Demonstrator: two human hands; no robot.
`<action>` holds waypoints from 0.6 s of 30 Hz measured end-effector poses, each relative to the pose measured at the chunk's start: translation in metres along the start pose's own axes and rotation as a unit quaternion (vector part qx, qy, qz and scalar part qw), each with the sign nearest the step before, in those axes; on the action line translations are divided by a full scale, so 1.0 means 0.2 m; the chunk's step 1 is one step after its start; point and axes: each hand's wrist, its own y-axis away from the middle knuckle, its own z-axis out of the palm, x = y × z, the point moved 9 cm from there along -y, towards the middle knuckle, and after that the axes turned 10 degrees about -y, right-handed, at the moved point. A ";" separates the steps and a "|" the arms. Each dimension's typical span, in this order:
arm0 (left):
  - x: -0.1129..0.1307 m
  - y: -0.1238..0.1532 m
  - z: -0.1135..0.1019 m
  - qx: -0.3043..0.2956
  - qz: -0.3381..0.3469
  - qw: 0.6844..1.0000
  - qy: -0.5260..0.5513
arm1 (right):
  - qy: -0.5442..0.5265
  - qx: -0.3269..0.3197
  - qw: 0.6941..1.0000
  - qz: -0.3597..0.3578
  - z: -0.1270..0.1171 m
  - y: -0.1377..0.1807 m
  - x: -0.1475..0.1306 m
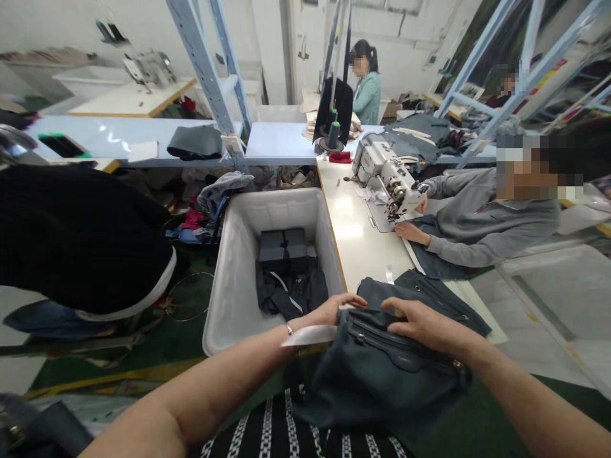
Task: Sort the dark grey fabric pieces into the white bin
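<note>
Sewing workshop, dark grey-blue zippered garment [377, 375], crumpled, gripped by both hands [377, 315]

Dark grey-blue fabric piece [377, 375] with zip, bunched and draped, top edge pinched under fingertips [356, 300], slumped below toward lap.

Bright even overhead light; glare on white table [351, 232]; wide-angle bending at edges; faces pixelated.

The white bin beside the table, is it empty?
No, the bin holds dark folded cloth on its bottom.
</note>
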 end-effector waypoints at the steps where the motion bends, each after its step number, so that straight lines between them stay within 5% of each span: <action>1: -0.13 0.00 -0.01 0.013 -0.042 0.999 -0.008 | 0.056 -0.021 0.998 0.019 0.01 0.01 0.08; 4: -0.51 0.06 -0.13 0.080 -0.169 0.981 -0.052 | 0.223 -0.106 0.969 0.018 0.07 -0.03 0.26; 8: -0.86 0.27 -0.28 0.105 -0.255 0.958 -0.078 | 0.407 -0.190 0.884 -0.133 0.31 -0.27 0.30; 13: -1.13 0.60 -0.41 0.156 -0.326 0.931 -0.055 | 0.425 -0.196 0.848 -0.246 0.55 -0.62 0.35; 18: -1.26 0.81 -0.44 0.201 -0.371 0.906 -0.024 | 0.443 -0.215 0.829 -0.266 0.60 -0.72 0.44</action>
